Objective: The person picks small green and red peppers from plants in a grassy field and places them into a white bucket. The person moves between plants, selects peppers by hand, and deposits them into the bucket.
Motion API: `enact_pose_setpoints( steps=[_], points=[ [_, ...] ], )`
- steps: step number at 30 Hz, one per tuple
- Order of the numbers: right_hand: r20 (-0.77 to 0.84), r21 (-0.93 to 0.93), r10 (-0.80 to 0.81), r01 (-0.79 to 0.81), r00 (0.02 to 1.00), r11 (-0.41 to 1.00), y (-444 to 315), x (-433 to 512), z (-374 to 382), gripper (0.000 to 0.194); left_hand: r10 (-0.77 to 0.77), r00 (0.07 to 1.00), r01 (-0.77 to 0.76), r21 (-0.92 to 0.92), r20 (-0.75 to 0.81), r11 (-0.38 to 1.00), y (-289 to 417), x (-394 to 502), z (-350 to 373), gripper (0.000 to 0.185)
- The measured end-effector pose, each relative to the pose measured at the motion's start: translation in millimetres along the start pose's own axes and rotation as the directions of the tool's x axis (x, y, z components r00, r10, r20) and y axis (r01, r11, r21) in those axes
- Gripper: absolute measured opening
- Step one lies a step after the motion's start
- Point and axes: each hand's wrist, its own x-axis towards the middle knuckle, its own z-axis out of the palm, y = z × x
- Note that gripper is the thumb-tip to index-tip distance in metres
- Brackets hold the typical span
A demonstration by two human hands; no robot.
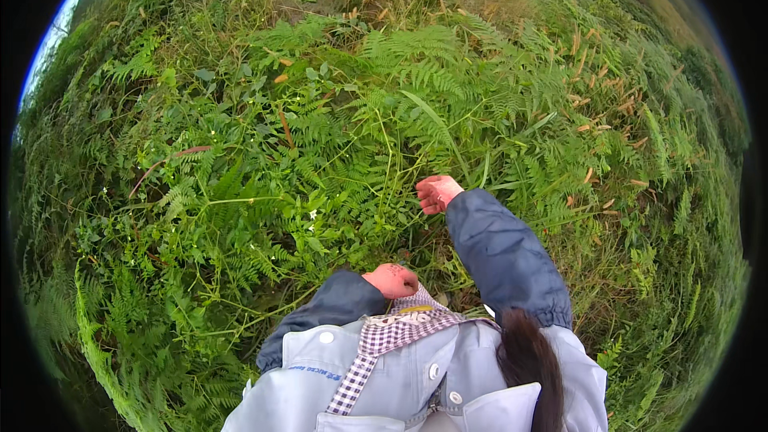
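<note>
My left hand (393, 280) is closed on the upper edge of a purple-and-white checked cloth apron (384, 336), close to my chest. A yellow strip lies on the apron just below that hand. Farther out, my right hand (439, 194) reaches over the green plants with its fingers curled and a little apart; nothing shows in it. Fern fronds (426, 60) and long grass blades (429, 111) grow beyond it. Small white flowers (312, 215) stand among leaves to the left of my hands. Dark blue oversleeves cover both forearms.
Dense ferns and weeds surround me on a slope. Brown seed heads (627, 105) stand at the right, and a reddish curved stem (168, 163) arches at the left. Green stalks (246, 200) cross the low growth. Dark hair hangs over my grey jacket.
</note>
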Motion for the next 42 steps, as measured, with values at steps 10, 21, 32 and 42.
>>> enact_pose_setpoints(
  steps=[10,21,32,42],
  points=[
    [0.000,0.436,-0.209,0.188,0.978,0.880,48,95,14,0.032,0.164,0.829,-0.342,-0.252,-0.535,0.905,29,-17,-70,0.034],
    [-0.031,0.277,-0.227,0.227,0.973,0.934,81,27,51,0.023,-0.065,0.686,0.265,0.166,-0.725,0.950,-31,87,-116,0.043],
    [-0.426,0.356,-0.223,0.389,0.877,0.850,64,-71,-3,0.021,0.055,0.729,0.139,0.226,-0.682,0.964,-18,92,-79,0.018],
    [-0.289,0.064,-0.324,0.356,0.901,0.932,92,-65,-4,0.019,-0.002,0.780,0.071,0.085,-0.626,0.994,-1,80,-63,0.025]
  ],
)
